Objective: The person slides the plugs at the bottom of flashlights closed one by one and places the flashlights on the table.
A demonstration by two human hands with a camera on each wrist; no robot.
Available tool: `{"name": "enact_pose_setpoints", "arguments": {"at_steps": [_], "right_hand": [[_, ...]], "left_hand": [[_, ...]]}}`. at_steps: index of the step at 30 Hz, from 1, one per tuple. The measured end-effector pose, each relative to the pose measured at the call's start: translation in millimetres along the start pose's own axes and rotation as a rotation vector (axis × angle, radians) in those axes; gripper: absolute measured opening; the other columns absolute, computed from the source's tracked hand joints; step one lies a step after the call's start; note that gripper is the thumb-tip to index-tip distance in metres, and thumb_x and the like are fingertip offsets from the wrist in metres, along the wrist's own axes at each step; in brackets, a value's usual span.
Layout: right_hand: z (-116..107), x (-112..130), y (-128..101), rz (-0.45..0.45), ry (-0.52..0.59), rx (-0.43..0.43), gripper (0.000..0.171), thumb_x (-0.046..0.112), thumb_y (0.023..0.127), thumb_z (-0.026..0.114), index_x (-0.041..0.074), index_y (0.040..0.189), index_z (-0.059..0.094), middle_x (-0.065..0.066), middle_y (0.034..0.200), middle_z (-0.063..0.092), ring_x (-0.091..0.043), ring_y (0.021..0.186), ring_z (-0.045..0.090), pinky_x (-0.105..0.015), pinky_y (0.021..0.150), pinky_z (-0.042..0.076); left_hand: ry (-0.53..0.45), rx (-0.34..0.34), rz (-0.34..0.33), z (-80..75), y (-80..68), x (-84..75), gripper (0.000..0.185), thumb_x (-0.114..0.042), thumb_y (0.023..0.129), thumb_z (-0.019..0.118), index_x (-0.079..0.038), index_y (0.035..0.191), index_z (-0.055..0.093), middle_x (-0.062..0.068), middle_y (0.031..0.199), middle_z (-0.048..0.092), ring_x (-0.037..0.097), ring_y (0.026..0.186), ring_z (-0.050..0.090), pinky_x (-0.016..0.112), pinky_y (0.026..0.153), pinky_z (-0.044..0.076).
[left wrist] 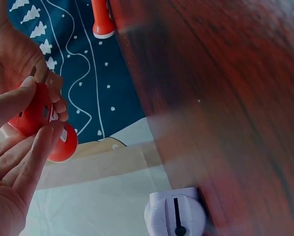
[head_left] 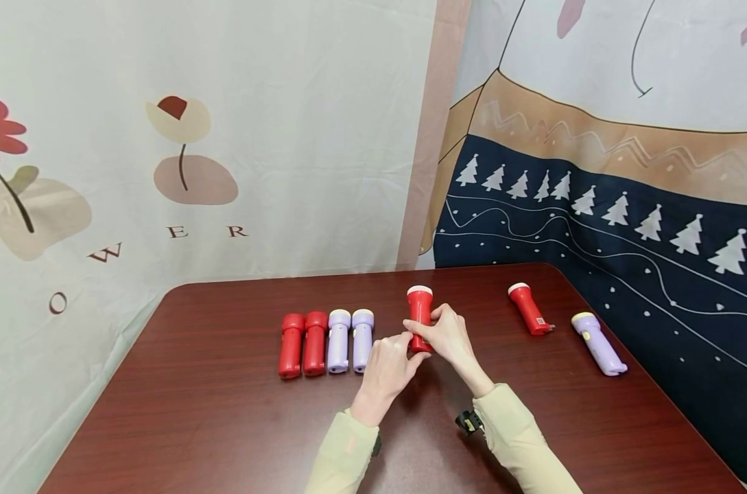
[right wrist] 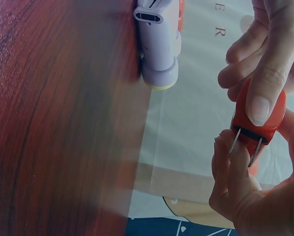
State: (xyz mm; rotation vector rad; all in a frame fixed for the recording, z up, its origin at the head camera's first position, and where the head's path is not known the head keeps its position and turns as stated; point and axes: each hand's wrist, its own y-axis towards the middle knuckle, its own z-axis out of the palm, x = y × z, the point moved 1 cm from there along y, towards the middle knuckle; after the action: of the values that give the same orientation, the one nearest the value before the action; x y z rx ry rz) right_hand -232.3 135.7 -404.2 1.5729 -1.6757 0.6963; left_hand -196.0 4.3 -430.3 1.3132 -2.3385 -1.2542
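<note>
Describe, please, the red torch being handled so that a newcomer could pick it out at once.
On the dark wooden table, right of the row of four torches, one red torch is held by both hands, left hand and right hand. Unlike its neighbours, it is gripped, with two metal plug prongs folded out at its base.

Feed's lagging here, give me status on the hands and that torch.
Both hands, left hand and right hand, grip the red flashlight. Plug prongs folded out at its base. Nothing blocking; row of four flashlights lies to the left.
</note>
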Motion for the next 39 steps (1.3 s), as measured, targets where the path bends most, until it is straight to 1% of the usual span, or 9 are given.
{"name": "enact_pose_setpoints", "arguments": {"at_steps": [9, 15, 22, 31, 39], "right_hand": [[1.3, -1.7, 0.0, -0.007, -0.004, 0.006, 0.047, 0.036, 0.074, 0.078, 0.000, 0.093, 0.054, -0.015, 0.080, 0.066, -0.017, 0.064, 0.062, -0.024, 0.053, 0.049], [1.6, -2.4, -0.4, 0.001, 0.005, 0.014, 0.048, 0.036, 0.074, 0.078, 0.000, 0.095, 0.054, -0.016, 0.081, 0.065, -0.017, 0.063, 0.061, -0.025, 0.052, 0.051], [2.2, -3.0, -0.5, 0.008, 0.011, 0.019, 0.048, 0.036, 0.074, 0.078, 0.000, 0.095, 0.053, -0.016, 0.082, 0.065, -0.016, 0.062, 0.060, -0.026, 0.052, 0.051], [2.8, -4.4, -0.9, 0.014, 0.009, 0.023, 0.048, 0.035, 0.074, 0.078, 0.000, 0.096, 0.053, -0.016, 0.081, 0.065, -0.016, 0.060, 0.060, -0.026, 0.053, 0.053], [2.6, -4.8, -0.5, 0.013, -0.007, 0.015, 0.048, 0.036, 0.074, 0.078, 0.000, 0.094, 0.053, -0.015, 0.079, 0.064, -0.016, 0.060, 0.059, -0.025, 0.053, 0.051]], "left_hand": [[-0.018, -0.011, 0.022, 1.8, -1.2, 1.3, 0.029, -0.027, 0.067, 0.085, -0.008, 0.078, 0.065, 0.003, 0.056, 0.061, 0.015, 0.049, 0.059, 0.024, 0.047, 0.043], [-0.026, -0.007, 0.023, 1.4, -1.3, 1.5, 0.029, -0.027, 0.068, 0.084, -0.008, 0.078, 0.065, 0.003, 0.056, 0.062, 0.015, 0.049, 0.059, 0.024, 0.048, 0.043], [-0.036, 0.005, 0.019, 1.2, -1.9, 1.7, 0.027, -0.025, 0.068, 0.084, -0.008, 0.078, 0.065, 0.003, 0.056, 0.062, 0.015, 0.049, 0.058, 0.023, 0.048, 0.043], [-0.056, 0.038, 0.009, 2.2, -3.2, 2.4, 0.025, -0.024, 0.071, 0.082, -0.009, 0.074, 0.063, 0.004, 0.057, 0.062, 0.016, 0.051, 0.060, 0.024, 0.048, 0.044], [-0.051, 0.046, 0.030, 1.3, -2.9, 3.1, 0.025, -0.024, 0.072, 0.081, -0.010, 0.073, 0.060, 0.003, 0.058, 0.062, 0.017, 0.050, 0.059, 0.023, 0.048, 0.044]]}}
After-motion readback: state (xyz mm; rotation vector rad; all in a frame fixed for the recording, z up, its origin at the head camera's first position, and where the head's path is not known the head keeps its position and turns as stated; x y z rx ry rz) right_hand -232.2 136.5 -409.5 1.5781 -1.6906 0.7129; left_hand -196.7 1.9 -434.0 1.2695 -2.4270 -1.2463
